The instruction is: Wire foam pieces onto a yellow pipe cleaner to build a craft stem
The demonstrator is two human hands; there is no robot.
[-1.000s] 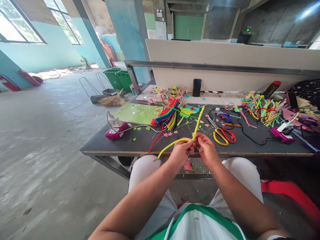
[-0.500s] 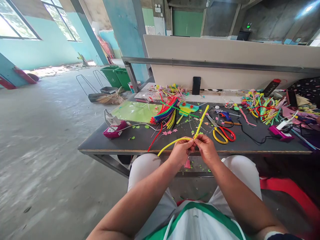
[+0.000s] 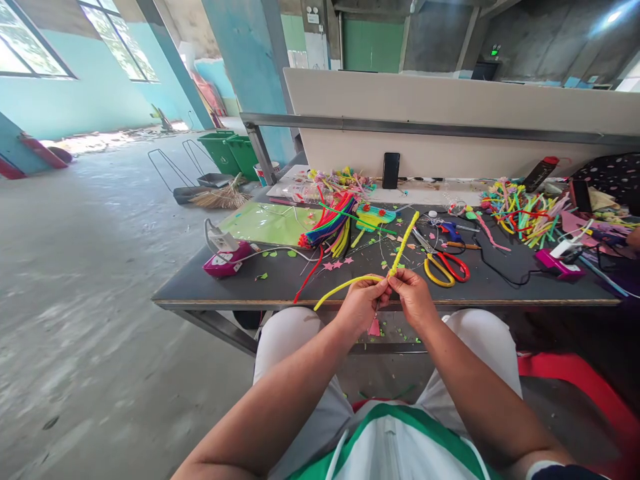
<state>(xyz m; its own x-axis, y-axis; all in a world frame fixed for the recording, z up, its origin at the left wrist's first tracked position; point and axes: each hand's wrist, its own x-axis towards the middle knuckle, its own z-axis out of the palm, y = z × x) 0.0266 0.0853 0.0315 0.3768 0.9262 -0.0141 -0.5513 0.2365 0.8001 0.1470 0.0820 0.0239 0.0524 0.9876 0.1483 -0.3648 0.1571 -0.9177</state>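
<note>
A yellow pipe cleaner (image 3: 404, 241) is pinched between both hands at the table's front edge. One arm of it points up and away; the other curves down to the left. My left hand (image 3: 365, 300) grips it where the curved part begins, fingers closed. Touching it at the fingertips, my right hand (image 3: 411, 293) is closed on the base of the upright part, which looks twisted. A small pink piece (image 3: 374, 327) shows below my left hand. Scissors (image 3: 447, 268) with yellow and red handles lie just beyond my right hand.
On the dark table (image 3: 185, 287) lie a bundle of coloured pipe cleaners (image 3: 327, 227), a green sheet (image 3: 270, 223), a glue gun (image 3: 453, 232) and a pink power socket (image 3: 227, 260). A phone (image 3: 391, 171) leans at the back. Another person's hand (image 3: 634, 239) is at the right edge.
The view has shifted slightly. Both hands keep their hold on the yellow pipe cleaner, with hardly any movement.
</note>
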